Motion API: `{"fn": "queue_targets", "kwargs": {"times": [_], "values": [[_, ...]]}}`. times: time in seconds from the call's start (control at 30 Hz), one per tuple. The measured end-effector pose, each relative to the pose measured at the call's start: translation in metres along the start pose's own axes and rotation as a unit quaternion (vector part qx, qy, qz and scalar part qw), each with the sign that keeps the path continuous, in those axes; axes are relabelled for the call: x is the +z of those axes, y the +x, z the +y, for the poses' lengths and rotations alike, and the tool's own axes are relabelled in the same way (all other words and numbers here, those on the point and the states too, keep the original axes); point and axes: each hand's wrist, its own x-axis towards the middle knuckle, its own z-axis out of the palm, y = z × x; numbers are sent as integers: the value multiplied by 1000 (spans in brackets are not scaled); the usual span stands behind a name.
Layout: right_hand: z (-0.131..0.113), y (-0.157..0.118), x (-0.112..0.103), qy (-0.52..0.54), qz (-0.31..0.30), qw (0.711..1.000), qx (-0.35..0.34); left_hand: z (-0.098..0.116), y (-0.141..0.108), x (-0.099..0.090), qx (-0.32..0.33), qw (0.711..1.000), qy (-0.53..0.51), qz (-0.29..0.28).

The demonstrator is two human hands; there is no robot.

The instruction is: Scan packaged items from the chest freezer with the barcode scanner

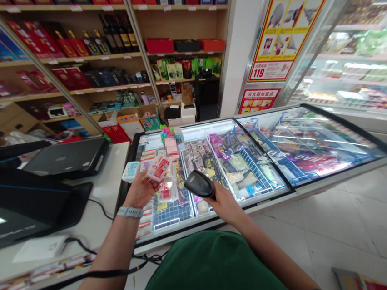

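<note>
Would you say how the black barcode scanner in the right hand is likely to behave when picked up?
The black barcode scanner looks stiff, its hard plastic shell unlikely to flex. Its smooth, rounded body may slip slightly, and it would probably tip if set down.

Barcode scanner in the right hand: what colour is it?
Black barcode scanner, best seen in the head view.
</note>
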Motion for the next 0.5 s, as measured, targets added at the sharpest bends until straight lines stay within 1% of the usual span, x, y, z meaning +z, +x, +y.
{"fn": "queue_targets", "kwargs": {"times": [0.33, 0.5], "values": [[4, 1, -1, -1, -1, 1000, -3, -3, 2, 3, 3, 1000, 12, -13], [4, 2, -2, 16, -4, 1000, -14, -4, 4, 4, -1, 1000, 13, -21]]}}
